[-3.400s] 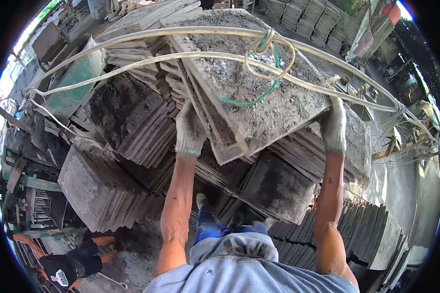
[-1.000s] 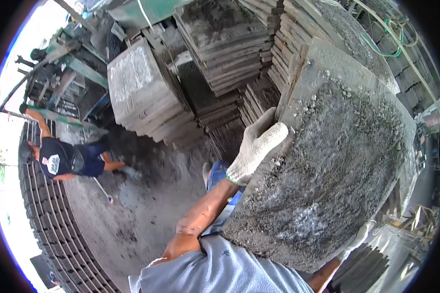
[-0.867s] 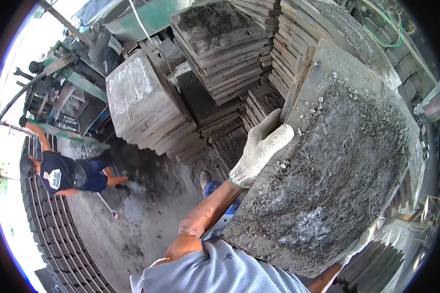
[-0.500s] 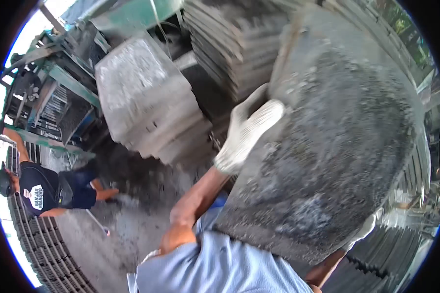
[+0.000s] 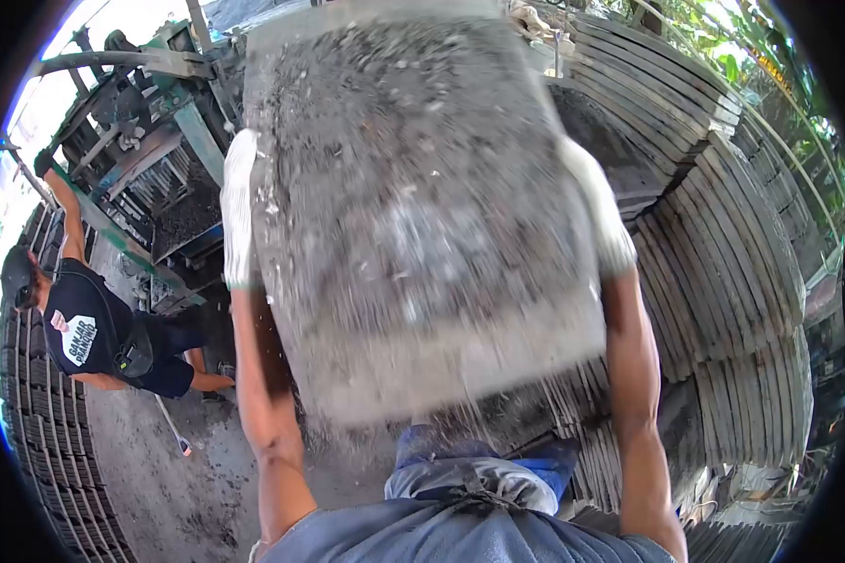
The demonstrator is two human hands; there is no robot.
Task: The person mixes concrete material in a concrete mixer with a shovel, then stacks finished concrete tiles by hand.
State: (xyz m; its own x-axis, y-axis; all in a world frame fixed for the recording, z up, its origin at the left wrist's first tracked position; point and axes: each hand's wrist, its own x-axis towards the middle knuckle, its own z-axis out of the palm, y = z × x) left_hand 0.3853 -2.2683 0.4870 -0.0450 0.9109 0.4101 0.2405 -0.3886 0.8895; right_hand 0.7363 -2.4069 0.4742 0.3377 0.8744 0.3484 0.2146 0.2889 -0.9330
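Observation:
A large flat board (image 5: 422, 197), coated with dark grey grit and crumbs, is held up in front of my body and tilted. My left hand (image 5: 239, 206), in a white knitted glove, grips its left edge. At the opposite edge, my right hand (image 5: 598, 202) holds it in a matching glove. The fingers of both hands are partly hidden at the board's edges. Loose grit drops from the lower end, which is smeared by motion.
Tall stacks of thin boards (image 5: 723, 263) rise close on my right. At the left, a co-worker (image 5: 94, 319) stands with one arm raised at a green-framed machine (image 5: 150, 178). Rows of dark blocks (image 5: 52, 441) line the far left. A long-handled tool (image 5: 174, 427) slants to the floor (image 5: 178, 497).
The board has swung from my right to straight ahead, with grit now falling from it. My left hand has shifted from near its edge to gripping the side. My view has turned right.

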